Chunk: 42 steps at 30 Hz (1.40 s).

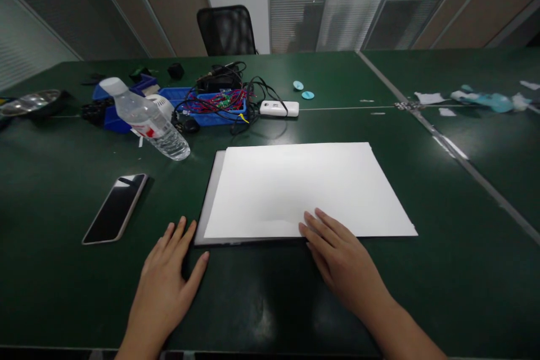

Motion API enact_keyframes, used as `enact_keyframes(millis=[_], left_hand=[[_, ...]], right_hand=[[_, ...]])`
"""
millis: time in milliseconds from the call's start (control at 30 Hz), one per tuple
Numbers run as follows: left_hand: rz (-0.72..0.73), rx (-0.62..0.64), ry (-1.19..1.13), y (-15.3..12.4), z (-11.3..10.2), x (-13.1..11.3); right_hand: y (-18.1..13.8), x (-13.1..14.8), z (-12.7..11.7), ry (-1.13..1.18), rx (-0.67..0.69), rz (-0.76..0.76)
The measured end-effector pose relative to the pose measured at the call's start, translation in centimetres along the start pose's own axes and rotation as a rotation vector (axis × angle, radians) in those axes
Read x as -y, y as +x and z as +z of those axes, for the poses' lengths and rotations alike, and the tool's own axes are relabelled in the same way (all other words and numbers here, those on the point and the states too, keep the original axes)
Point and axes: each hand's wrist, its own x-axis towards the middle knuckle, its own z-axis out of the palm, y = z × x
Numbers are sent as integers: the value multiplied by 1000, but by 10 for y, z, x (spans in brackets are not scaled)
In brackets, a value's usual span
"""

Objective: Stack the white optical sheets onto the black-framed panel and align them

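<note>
At the near edge of the counter (442,270) I see both hands lying palm down and released, grasping nothing. My left hand (169,275) rests flat on the bare green surface with its fingers spread, and its thumb points toward the near left corner of a thin grey board (210,202), just beside it but apart. My right hand (337,256) is flat as well, with its fingertips touching the near edge of the white sheet (304,188).

The sheet lies on the board in the middle of the counter, covering nearly all of it (only a grey strip shows along the left and near sides).

To the left of the board a dark phone (116,208) lies face up. Farther off on the left a clear water bottle (145,118) with a white cap lies tilted on its side. Beyond it is a blue tray (211,107) holding a tangle of black, red and green wires, and a white device (279,108) sits just right of the tray.

Two small pale blue discs (302,90) lie a little farther back. A shiny bowl (31,102) sits at the far left edge, and paper scraps (485,99) in white and teal are strewn at the far right. A black chair (226,30) stands behind the counter.
</note>
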Motion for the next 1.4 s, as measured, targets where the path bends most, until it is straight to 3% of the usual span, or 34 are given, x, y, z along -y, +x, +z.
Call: enact_keyframes(millis=[267,400,533,667,800,933,1067,1233,1300,1400], left_hand=[[77,8,-21,-2,-7,-5],[127,22,-13,-5,-6,-2],[129,4,-20,-6,-6,-1],[122,-9,-44,-6,-7,-1],[114,-10,-35,-4,-5,2],[103,-25,-39,-3,-1,4],[102,-33,-40,-3,-2,2],[103,-50,-56,-5,-3,4],[110,-70,-65,-7,0,9],[125,-101,-58,-8,3,18]], right_hand=[[-6,2,-2,124,31,-6],[-7,-1,-13,146,-78,46],[-31,-29,-25,19,-228,324],[-75,-81,-28,-75,-157,713],[-101,-108,-27,-11,-71,807],[-93,-100,-34,216,-104,872],[-77,-87,-45,554,-261,1095],[-60,-73,-55,1045,-685,1251],[-56,-67,-56,1159,-836,1340],[-57,-58,-56,1240,-951,1443]])
